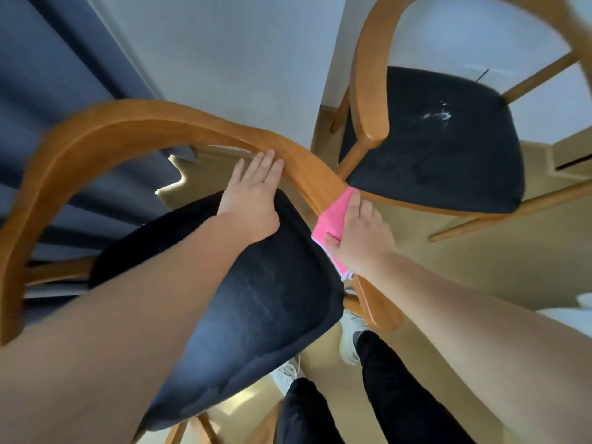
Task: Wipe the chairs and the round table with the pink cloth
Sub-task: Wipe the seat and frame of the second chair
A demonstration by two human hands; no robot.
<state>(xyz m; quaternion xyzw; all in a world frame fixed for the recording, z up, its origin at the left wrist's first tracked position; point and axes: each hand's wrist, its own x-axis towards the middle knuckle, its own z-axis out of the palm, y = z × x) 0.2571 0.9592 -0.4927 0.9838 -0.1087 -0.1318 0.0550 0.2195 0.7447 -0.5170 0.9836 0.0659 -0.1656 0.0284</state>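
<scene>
A wooden chair (96, 129) with a curved backrest rail and a dark seat cushion (243, 309) stands right below me. My left hand (253, 193) lies flat with straight fingers against the rail near its right bend. My right hand (358, 232) presses the folded pink cloth (333, 219) onto the right armrest part of the same rail, fingers spread over it and thumb against its lower edge. A second chair (371, 75) of the same kind stands at the upper right; its dark seat (432, 139) shows pale smears. The round table is out of view.
Dark blue curtains (48, 75) hang at the left against a white wall (224, 49). The floor (480, 267) is light wood. My legs in black trousers (400, 395) and white shoes (349, 341) stand close behind the near chair.
</scene>
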